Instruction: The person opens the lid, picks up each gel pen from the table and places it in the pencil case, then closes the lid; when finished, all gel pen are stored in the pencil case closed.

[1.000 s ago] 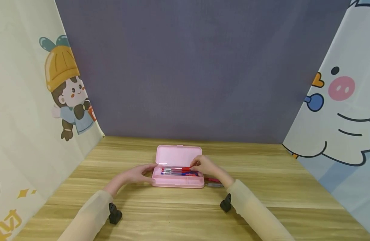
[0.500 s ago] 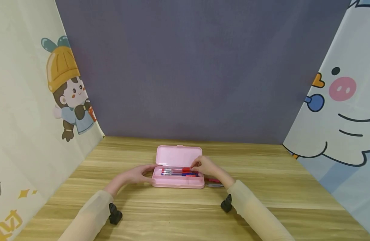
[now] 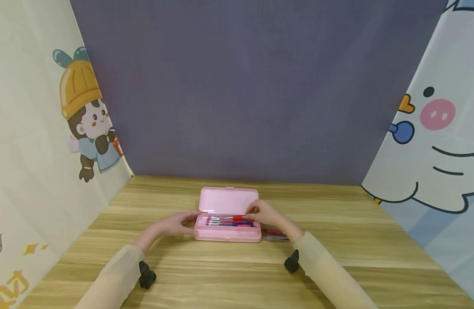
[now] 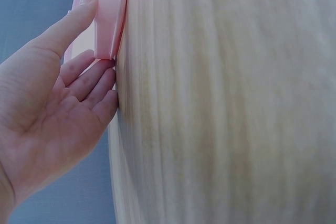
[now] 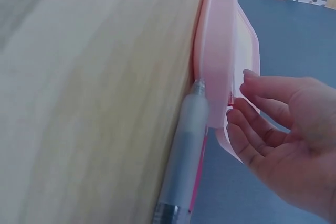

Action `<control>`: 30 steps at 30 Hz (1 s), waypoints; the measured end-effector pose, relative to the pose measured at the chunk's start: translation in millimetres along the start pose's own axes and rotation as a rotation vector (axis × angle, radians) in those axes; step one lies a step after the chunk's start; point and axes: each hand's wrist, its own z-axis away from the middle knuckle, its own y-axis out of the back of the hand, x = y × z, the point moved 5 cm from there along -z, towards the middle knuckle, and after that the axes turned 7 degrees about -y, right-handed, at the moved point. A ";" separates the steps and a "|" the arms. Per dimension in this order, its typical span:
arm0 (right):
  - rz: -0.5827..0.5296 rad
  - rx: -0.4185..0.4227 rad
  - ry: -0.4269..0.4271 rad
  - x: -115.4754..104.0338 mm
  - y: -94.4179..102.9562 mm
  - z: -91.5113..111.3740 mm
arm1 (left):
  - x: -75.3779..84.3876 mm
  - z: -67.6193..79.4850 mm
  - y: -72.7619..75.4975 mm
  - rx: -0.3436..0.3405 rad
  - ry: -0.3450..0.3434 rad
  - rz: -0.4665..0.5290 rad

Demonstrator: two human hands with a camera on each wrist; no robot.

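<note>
The pink pencil case (image 3: 221, 233) sits on the wood-grain table (image 3: 206, 274) and serves as the reference for all positions below. Its lid (image 3: 229, 199) is open along the rear edge. The tray has one long rear compartment; in front of that, a partition separates a long section on the left from a short section on the right. Several pens lie lengthwise in the rear compartment, among them a red-ended pen (image 3: 238, 218) and, in front of it, a blue-ended pen (image 3: 237, 223). Their exact number cannot be told.

The left hand (image 3: 177, 224) is at the left end of the case. Its thumb is spread away from the fingers and touches the front left corner; the fingers lie side by side, with fingertips touching the end wall.

The right hand (image 3: 265, 213) is above the right end of the rear compartment. Its fingers are bent, with the tips directed toward the right end of the red-ended pen. Whether they pinch that pen cannot be told.

Outside the case, just beside its right end, a grey pen (image 5: 184, 145) and a pink pen (image 3: 274, 231) lie side by side on the table, the grey one nearer the front. A dark grey backdrop (image 3: 244, 86) stands behind the case, between two printed panels.
</note>
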 end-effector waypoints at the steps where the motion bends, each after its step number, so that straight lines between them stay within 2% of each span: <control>1: -0.005 0.001 0.002 0.2 1.3 1.3 | 0.5 0.2 -0.3 0.000 0.001 0.000; 11: -0.087 0.035 -0.015 10.5 19.4 15.1 | -1.1 0.2 -0.8 0.001 0.001 0.015; 19: -0.134 0.090 0.039 22.8 36.3 26.7 | -0.6 -0.1 -1.9 -0.003 -0.004 0.023; 24: -0.128 0.128 0.054 29.4 47.0 36.9 | 0.4 -0.6 -2.3 -0.003 -0.004 0.021; 30: -0.121 0.151 0.021 35.8 58.4 48.3 | 2.5 -0.9 -2.3 0.000 0.002 0.013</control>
